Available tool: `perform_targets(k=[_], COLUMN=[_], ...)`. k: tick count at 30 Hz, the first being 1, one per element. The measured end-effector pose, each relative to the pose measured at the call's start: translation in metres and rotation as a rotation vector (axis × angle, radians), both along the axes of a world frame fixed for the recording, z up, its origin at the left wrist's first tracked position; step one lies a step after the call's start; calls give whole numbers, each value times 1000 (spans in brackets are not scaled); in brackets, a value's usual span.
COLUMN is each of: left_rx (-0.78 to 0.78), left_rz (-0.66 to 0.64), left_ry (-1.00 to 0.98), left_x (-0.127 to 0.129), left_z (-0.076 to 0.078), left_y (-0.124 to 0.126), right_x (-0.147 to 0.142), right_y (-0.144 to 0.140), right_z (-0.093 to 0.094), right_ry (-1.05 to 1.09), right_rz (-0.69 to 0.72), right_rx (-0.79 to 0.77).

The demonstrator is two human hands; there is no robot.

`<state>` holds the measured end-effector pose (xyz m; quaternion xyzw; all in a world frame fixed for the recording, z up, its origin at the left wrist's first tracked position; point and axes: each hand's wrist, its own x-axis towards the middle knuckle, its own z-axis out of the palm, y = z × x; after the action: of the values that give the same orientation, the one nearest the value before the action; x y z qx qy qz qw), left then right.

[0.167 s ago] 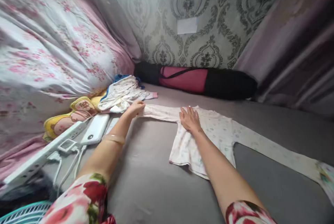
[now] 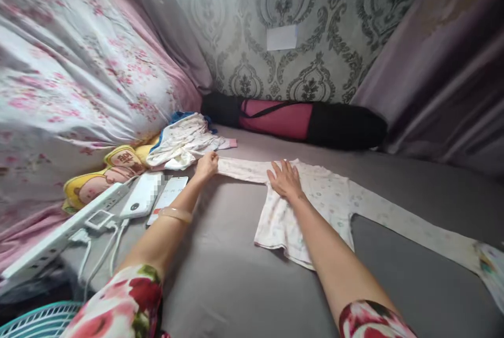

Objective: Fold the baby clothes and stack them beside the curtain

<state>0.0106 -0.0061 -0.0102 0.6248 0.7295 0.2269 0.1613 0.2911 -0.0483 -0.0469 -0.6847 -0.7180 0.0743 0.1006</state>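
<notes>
While pinched, sleeve (image 2: 240,169) leaves grip (image 2: 207,164) rightward.

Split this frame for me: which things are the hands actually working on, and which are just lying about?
In hand:
- white printed top, spread flat on the grey sheet
- left hand pinching its sleeve end
- right hand flat on its body

Lying about:
- pile of clothes
- power strip
- power bank
- phone
- rolled black-and-pink bag
- floral quilt

Soft daylight, edges warped, left blurred
</notes>
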Motion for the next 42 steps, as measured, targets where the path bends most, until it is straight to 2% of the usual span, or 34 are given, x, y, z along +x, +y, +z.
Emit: perform_targets(k=[4,6,9,13,16,19,22,25,28,32,35,42], left_rx=[-16,-54,-96,-131,-50,98,187,217,229,143,64,39], left_rz=[-29,-77,-103,-32,-1,-142,-444,-556,-592,-512,-454,-378], left_ry=[419,530,599,645,690,650,407,235,208,200,239,380], left_x=[1,2,7,13,25,60,115,164,183,170,154,103], left_z=[-3,-5,-8,-6,1,6,-2,-19,-36,-45,-44,-42], left_y=[-11,-15,-17,-15,-14,-15,-22,-31,-35,-34,-34,-36], right_x=[0,0,0,0,-1,-1,-1,1,2,1,0,-1], right_y=[1,1,1,3,3,3,2,0,-2,-1,1,3], right_z=[1,1,1,1,0,1,2,4,6,4,0,-1], right_ry=[-6,-2,-12,-16,-13,-28,-58,-134,-192,-138,-96,-66], right_rz=[4,3,1,-3,-4,-6,0,19,36,11,-9,-7], right_rx=[-31,-34,-47,-50,-48,-52,-50,-70,-76,-37,-10,-24])
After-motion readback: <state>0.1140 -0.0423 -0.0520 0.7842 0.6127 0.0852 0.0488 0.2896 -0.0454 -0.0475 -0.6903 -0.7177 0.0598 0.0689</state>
